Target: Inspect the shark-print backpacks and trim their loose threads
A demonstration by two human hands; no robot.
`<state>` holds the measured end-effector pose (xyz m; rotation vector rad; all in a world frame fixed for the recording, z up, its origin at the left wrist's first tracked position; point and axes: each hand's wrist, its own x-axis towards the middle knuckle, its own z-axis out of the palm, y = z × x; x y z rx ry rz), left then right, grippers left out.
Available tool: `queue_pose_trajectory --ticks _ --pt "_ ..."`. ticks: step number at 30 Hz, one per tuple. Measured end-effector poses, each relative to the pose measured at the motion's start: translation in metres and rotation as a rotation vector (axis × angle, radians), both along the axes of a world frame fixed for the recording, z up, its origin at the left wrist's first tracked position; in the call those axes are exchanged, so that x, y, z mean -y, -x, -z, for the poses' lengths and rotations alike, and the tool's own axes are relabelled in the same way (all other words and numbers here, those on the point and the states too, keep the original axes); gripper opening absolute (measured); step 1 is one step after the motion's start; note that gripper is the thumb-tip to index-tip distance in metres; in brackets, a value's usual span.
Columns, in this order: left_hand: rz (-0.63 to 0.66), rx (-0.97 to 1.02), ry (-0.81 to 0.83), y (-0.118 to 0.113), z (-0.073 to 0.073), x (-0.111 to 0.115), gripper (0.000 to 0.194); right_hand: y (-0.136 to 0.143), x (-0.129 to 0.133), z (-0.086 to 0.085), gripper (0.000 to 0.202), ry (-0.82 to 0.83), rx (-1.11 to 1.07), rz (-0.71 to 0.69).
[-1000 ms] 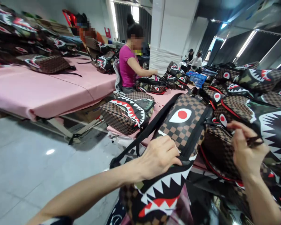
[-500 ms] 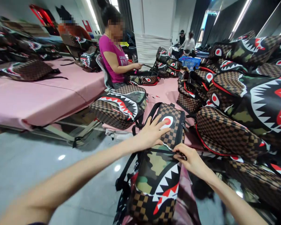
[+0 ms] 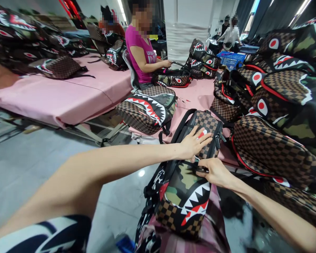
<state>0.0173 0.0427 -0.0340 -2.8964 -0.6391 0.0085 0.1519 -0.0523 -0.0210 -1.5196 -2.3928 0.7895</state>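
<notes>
A backpack (image 3: 188, 196) with brown checks, camouflage and shark teeth lies across my lap and the edge of the pink table. My left hand (image 3: 196, 142) rests with spread fingers on its checkered upper part, partly covering a red and white eye. Close by on the right, my right hand (image 3: 212, 170) pinches at the bag's side edge near the middle, with thumb and fingers curled. What exactly is between those fingertips is too small to tell; it looks like the seam or zipper edge. A zipper pull hangs at the bag's upper right.
Another shark backpack (image 3: 150, 109) lies just left on the pink table (image 3: 197, 92). Bags are piled on the right (image 3: 274, 151). A person in a magenta shirt (image 3: 140, 52) sits beyond, handling a bag. A blue basket (image 3: 230, 60) stands further back.
The view has shifted left, so surroundings appear further right. My left hand still lies spread on the bag, its fingers further over the eye. My right hand stays at the side edge.
</notes>
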Motion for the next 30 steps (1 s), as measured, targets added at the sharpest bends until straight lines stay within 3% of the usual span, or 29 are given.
queue_pose_trajectory --ticks 3,6,10,11,13,15,19,20,24,30 --pt "-0.034 0.034 -0.006 0.002 0.005 -0.002 0.109 -0.003 0.005 0.002 0.019 -0.006 -0.171 -0.065" --pt "-0.007 0.116 0.047 0.009 0.000 -0.003 0.099 -0.009 0.010 0.007 0.018 -0.076 -0.212 -0.097" --pt "0.031 0.307 0.211 0.037 -0.010 0.016 0.030 -0.018 0.023 0.010 0.011 -0.180 -0.174 -0.088" --pt "0.054 0.332 0.264 0.046 -0.011 0.026 0.021 -0.020 0.027 0.009 0.009 -0.203 -0.155 -0.090" --pt "0.080 0.352 0.309 0.064 -0.007 0.050 0.022 -0.020 0.037 0.007 0.007 -0.250 -0.081 -0.110" --pt "0.026 0.378 0.249 0.077 0.000 0.077 0.029 -0.017 0.048 0.006 0.014 -0.311 0.024 -0.162" --pt "-0.085 0.542 0.078 0.086 0.023 0.123 0.003 -0.003 0.069 0.013 0.021 -0.565 0.161 -0.263" --pt "-0.096 0.598 0.044 0.086 0.029 0.130 0.010 -0.001 0.073 0.018 0.021 -0.631 0.163 -0.268" --pt "-0.127 0.727 -0.026 0.085 0.055 0.144 0.020 -0.003 0.078 0.044 0.020 -0.727 0.170 -0.275" --pt "-0.077 0.694 0.033 0.096 0.071 0.150 0.016 -0.015 0.075 0.059 0.026 -0.581 0.239 -0.383"
